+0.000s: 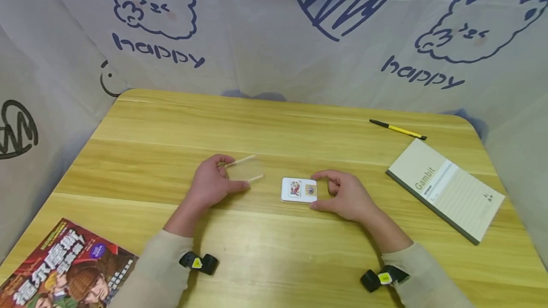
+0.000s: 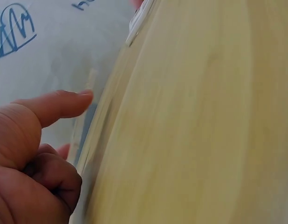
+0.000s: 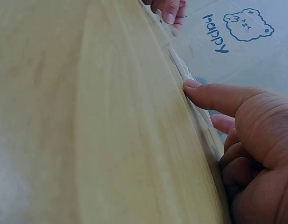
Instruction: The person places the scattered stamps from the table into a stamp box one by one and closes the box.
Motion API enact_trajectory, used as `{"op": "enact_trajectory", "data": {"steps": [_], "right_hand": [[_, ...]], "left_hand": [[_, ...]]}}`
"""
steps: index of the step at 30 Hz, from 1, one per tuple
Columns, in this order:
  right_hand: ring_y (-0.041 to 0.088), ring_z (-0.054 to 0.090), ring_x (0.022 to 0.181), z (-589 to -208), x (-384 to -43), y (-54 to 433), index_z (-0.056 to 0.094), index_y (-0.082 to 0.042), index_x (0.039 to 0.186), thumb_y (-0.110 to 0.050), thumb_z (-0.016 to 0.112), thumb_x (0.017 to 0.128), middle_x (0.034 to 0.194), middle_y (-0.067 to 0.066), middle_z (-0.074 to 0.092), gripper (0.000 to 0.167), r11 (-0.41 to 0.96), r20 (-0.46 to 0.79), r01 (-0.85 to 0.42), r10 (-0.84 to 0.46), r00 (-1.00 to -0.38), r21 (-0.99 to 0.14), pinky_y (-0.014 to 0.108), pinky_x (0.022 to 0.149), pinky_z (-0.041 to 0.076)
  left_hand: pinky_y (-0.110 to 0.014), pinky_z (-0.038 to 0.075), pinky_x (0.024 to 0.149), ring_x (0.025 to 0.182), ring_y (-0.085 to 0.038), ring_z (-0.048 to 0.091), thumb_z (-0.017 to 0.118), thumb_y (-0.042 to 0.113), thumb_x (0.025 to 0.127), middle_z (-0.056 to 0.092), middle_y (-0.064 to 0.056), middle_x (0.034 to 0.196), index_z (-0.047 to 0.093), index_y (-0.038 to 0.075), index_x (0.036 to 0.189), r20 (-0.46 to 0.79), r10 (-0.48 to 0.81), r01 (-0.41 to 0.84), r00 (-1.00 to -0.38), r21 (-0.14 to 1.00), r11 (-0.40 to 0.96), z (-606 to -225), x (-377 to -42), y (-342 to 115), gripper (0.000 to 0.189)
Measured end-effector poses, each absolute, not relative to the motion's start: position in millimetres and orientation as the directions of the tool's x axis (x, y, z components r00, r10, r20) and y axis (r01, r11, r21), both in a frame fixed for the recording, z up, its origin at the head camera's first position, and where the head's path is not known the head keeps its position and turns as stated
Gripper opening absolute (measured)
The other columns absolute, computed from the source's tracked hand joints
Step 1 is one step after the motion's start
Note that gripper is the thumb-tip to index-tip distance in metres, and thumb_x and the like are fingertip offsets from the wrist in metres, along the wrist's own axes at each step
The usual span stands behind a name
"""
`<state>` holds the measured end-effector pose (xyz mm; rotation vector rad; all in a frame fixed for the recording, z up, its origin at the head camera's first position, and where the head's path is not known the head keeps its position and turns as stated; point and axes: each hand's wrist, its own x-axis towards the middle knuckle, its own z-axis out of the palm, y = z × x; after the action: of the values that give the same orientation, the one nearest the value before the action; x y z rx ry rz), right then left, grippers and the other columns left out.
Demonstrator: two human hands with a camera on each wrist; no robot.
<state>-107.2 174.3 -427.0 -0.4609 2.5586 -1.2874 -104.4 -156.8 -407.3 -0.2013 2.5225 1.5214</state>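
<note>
In the head view my left hand [image 1: 210, 182] holds a clear plastic cover [image 1: 245, 169] by its long edges, between thumb and index finger. The left wrist view shows the thumb [image 2: 65, 105] along the cover's thin edge [image 2: 77, 133]. To its right a small white flat case [image 1: 284, 195] lies on the table, with two stamp-like pictures: a multicoloured one [image 1: 294, 188] and a tan one with a dark round motif [image 1: 310, 190]. My right hand [image 1: 348, 197] pinches the case's right end by its far and near edges. Its other fingers are curled under, as the right wrist view shows.
The wooden table [image 1: 274, 260] backs onto a white cloth [image 1: 257, 27] with blue drawings. At the right lie a notebook [image 1: 454, 203] and a yellow and black pen [image 1: 402, 130]. A red illustrated book [image 1: 68, 270] sits at the near left, beside the left sleeve.
</note>
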Motion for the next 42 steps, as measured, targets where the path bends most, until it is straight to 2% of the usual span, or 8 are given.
{"op": "enact_trajectory", "data": {"steps": [2, 6, 9, 15, 30, 35, 37, 42], "right_hand": [[0.010, 0.030, 0.054, -427, -107, 174, 0.069, -0.015, 0.119, -0.025, 0.094, 0.068, 0.058, -0.006, 0.031, 0.058, 0.560, -0.071, -0.170, -0.382, -0.921, -0.811, 0.036, 0.072, 0.040], [0.010, 0.030, 0.054, -426, -107, 174, 0.069, -0.015, 0.120, -0.026, 0.094, 0.068, 0.058, -0.006, 0.032, 0.058, 0.564, -0.078, -0.164, -0.379, -0.922, -0.809, 0.037, 0.073, 0.040], [0.010, 0.030, 0.054, -425, -107, 174, 0.069, -0.015, 0.120, -0.026, 0.094, 0.068, 0.059, -0.006, 0.032, 0.059, 0.562, -0.085, -0.157, -0.380, -0.921, -0.812, 0.037, 0.073, 0.040], [0.010, 0.030, 0.054, -426, -107, 174, 0.069, -0.015, 0.120, -0.025, 0.094, 0.068, 0.059, -0.006, 0.032, 0.058, 0.560, -0.077, -0.163, -0.380, -0.922, -0.812, 0.036, 0.072, 0.040], [0.010, 0.031, 0.055, -427, -107, 175, 0.067, -0.011, 0.122, -0.025, 0.095, 0.067, 0.059, -0.006, 0.032, 0.063, 0.542, -0.067, -0.160, -0.375, -0.925, -0.825, 0.036, 0.072, 0.042], [0.011, 0.031, 0.056, -428, -107, 175, 0.067, -0.012, 0.121, -0.025, 0.096, 0.066, 0.060, -0.006, 0.033, 0.063, 0.536, -0.066, -0.155, -0.369, -0.927, -0.830, 0.033, 0.069, 0.041], [0.011, 0.032, 0.056, -428, -108, 175, 0.066, -0.012, 0.122, -0.025, 0.096, 0.065, 0.061, -0.005, 0.033, 0.065, 0.535, -0.063, -0.155, -0.367, -0.928, -0.831, 0.032, 0.067, 0.040], [0.011, 0.032, 0.057, -429, -108, 176, 0.065, -0.014, 0.123, -0.026, 0.097, 0.065, 0.063, -0.005, 0.034, 0.068, 0.533, -0.048, -0.169, -0.368, -0.929, -0.829, 0.033, 0.067, 0.039]], "left_hand": [[-0.028, 0.038, 0.052, 0.064, -0.019, 0.045, 0.092, 0.012, 0.070, 0.049, -0.007, 0.077, 0.054, 0.002, 0.130, -0.217, -0.007, -0.199, -0.976, 0.883, 0.425, -406, -105, -150, 0.072], [-0.027, 0.034, 0.049, 0.056, -0.017, 0.038, 0.092, 0.010, 0.071, 0.043, -0.002, 0.068, 0.054, 0.003, 0.132, -0.182, 0.033, -0.157, -0.983, 0.918, 0.364, -405, -107, -136, 0.072], [-0.027, 0.029, 0.046, 0.050, -0.015, 0.029, 0.091, 0.009, 0.071, 0.033, 0.000, 0.061, 0.054, 0.004, 0.132, -0.162, 0.065, -0.130, -0.985, 0.931, 0.341, -406, -109, -125, 0.071], [-0.028, 0.027, 0.048, 0.051, -0.015, 0.026, 0.092, 0.008, 0.069, 0.029, 0.002, 0.061, 0.056, 0.005, 0.127, -0.117, 0.127, -0.070, -0.985, 0.944, 0.321, -407, -112, -102, 0.068], [-0.029, 0.035, 0.053, 0.060, -0.015, 0.041, 0.096, 0.014, 0.062, 0.046, -0.003, 0.068, 0.062, 0.006, 0.120, -0.127, 0.279, 0.021, -0.952, 0.881, 0.472, -412, -115, -65, 0.068], [-0.032, 0.045, 0.065, 0.072, -0.017, 0.054, 0.097, 0.012, 0.060, 0.059, -0.004, 0.081, 0.062, 0.004, 0.120, -0.146, 0.312, 0.026, -0.939, 0.874, 0.486, -414, -114, -62, 0.070], [-0.033, 0.047, 0.068, 0.075, -0.018, 0.056, 0.097, 0.013, 0.060, 0.061, -0.004, 0.085, 0.062, 0.003, 0.120, -0.145, 0.322, 0.036, -0.936, 0.868, 0.496, -415, -113, -61, 0.070], [-0.033, 0.046, 0.067, 0.074, -0.018, 0.055, 0.097, 0.015, 0.061, 0.059, -0.004, 0.084, 0.063, 0.003, 0.119, -0.150, 0.338, 0.061, -0.929, 0.839, 0.540, -415, -113, -60, 0.068]]}}
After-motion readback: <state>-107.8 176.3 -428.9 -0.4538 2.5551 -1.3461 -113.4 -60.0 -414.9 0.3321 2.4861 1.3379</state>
